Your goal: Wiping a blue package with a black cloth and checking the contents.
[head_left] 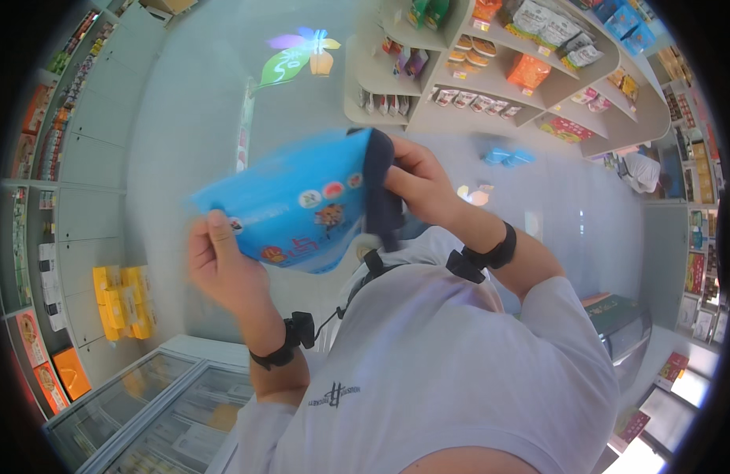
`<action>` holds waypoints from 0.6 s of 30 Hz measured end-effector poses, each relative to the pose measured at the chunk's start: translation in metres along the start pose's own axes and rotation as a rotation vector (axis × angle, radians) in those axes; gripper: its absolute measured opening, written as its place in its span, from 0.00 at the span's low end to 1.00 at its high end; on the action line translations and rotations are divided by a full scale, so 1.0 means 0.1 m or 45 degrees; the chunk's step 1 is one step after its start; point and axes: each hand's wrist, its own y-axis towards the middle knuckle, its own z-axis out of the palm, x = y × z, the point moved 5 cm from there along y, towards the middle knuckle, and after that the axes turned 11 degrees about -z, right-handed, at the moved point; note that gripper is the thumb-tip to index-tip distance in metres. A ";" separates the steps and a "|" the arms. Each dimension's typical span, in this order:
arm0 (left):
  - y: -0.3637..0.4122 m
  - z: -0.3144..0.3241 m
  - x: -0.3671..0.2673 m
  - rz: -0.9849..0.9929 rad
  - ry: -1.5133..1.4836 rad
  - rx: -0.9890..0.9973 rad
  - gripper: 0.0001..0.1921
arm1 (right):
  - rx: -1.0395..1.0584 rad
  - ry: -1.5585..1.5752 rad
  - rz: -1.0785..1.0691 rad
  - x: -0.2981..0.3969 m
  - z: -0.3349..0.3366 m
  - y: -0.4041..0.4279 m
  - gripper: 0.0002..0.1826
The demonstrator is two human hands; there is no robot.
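A blue printed plastic pouch (294, 201) is stretched between both hands, tilted and slightly blurred. My left hand (225, 260) grips its left end, with the thumb on the printed face. At the other end, my right hand (421, 178) pinches a dark piece, perhaps cloth (381, 183), that lies along the pouch's right edge. Whether the right fingers also hold the pouch itself cannot be told. Black bands with small black devices sit on both wrists.
Shelves with bagged goods (489, 77) stand ahead to the right. Blue packages (508, 157) lie on the floor near them. Cabinets (92, 213) and stacked yellow boxes (122, 302) are at left. A glass-topped freezer (163, 409) is at lower left. Another person (640, 172) is at far right.
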 end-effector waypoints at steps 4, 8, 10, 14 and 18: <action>0.08 0.03 0.08 -0.089 0.289 0.095 0.12 | -0.080 -0.228 -0.054 0.02 0.01 0.26 0.10; 0.21 0.48 -0.33 0.489 1.063 0.143 0.21 | 0.472 -1.094 -0.567 0.12 0.16 0.62 0.09; 0.26 0.69 -0.45 0.749 1.384 0.278 0.22 | 0.539 -1.034 -0.614 0.06 0.25 0.77 0.09; 0.56 0.85 -0.22 0.238 1.226 0.565 0.08 | 0.641 -0.906 -0.644 -0.08 0.14 1.18 0.10; 0.88 0.82 -0.07 0.505 0.998 0.127 0.04 | 0.724 -0.858 -0.628 -0.31 -0.19 1.65 0.10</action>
